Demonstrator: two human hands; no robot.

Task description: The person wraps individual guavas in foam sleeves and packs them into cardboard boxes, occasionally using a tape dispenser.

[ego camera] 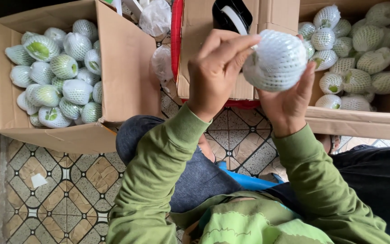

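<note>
Left hand (215, 72) curled over one side of a foam-netted fruit (275, 60), fingertips pinching the white mesh at its edge. Right hand (290, 106) cupped beneath and behind the same fruit, palm and thumb closed around it, raised above the patterned tile floor (55, 180). Netting apparently drawn over most of the fruit, with final tugging likely left. Just behind, a small cardboard box (204, 45) with a tape dispenser (232, 16). Further out, left carton (123, 86) and right carton (362, 119) both heaped with netted green fruit, suggesting much wrapping done; unwrapped stock not visible.
</note>
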